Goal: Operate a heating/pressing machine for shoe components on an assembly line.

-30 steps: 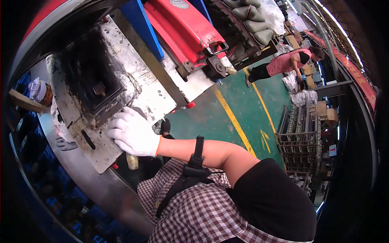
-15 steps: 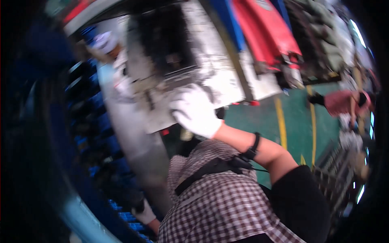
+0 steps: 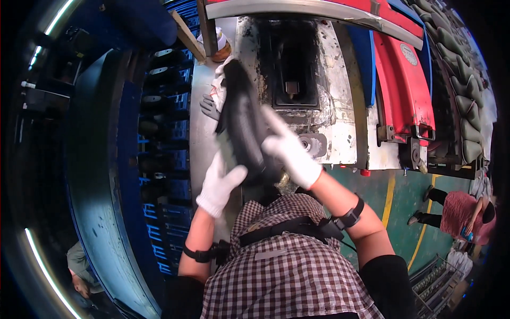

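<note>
A long black shoe-like piece (image 3: 244, 119), smeared by motion, is tilted between my two hands above the near edge of the bench. My left hand (image 3: 219, 186), in a white glove, grips its lower left side, thumb toward me. At its right side, my gloved right hand (image 3: 295, 154) closes on the edge with thumb and fingers. Some of the fingers are hidden or blurred. Beyond the hands, a black recessed machine bed (image 3: 295, 69) is set in the stained pale bench top (image 3: 337, 111).
A blue rack (image 3: 180, 207) with several dark shoe-like pieces runs along the left. Red machine covers (image 3: 398, 80) stand at the right. A grey glove (image 3: 210, 106) and a tub (image 3: 221, 45) lie beyond my hands. Another person (image 3: 462, 215) stands on the green floor at right.
My left hand has come up from the rack at lower left and now holds the black piece. My right hand has moved to the right and meets it there. The view has turned.
</note>
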A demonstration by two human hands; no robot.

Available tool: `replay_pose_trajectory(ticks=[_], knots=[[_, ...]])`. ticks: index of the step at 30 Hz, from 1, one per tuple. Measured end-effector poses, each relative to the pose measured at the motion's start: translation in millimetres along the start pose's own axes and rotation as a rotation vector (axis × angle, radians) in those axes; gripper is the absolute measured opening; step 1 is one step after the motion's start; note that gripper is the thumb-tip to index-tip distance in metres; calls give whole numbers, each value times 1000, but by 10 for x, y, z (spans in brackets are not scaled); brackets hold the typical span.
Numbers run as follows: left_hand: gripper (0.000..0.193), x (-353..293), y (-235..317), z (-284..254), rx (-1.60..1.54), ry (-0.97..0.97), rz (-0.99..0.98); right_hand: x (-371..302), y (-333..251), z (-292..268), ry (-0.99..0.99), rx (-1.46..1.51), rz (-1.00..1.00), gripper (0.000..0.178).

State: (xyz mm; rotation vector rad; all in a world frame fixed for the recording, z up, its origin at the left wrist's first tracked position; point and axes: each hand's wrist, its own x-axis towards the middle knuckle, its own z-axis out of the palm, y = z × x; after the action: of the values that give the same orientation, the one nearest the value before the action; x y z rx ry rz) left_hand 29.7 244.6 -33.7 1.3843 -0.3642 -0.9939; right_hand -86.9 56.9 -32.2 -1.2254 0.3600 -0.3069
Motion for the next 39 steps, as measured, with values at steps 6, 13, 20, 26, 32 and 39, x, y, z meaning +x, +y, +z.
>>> replay_pose_trajectory(ticks=[6,13,20,26,32,39], knots=[[89,342,1068,348,242,88,582,939,-242,-850,454,-744,-4,92],[50,939,2094,786,456,206,1199,1609,-251,-1120,604,-1369,306,96],[66,1459,2773,1382,1215,57,1410,1532,-116,-1053,575,-1366,351,98],[35,1714,3173,1890,1773,-271,1499,1493,22,-1252,542,-1284,336,101],[37,1504,3160,2018,1484,-583,309,361,269,-1714,604,-674,-278,52],[39,1565,1919,1857,1426,-807,231,-1538,809,-1333,142,-1063,-28,34]])
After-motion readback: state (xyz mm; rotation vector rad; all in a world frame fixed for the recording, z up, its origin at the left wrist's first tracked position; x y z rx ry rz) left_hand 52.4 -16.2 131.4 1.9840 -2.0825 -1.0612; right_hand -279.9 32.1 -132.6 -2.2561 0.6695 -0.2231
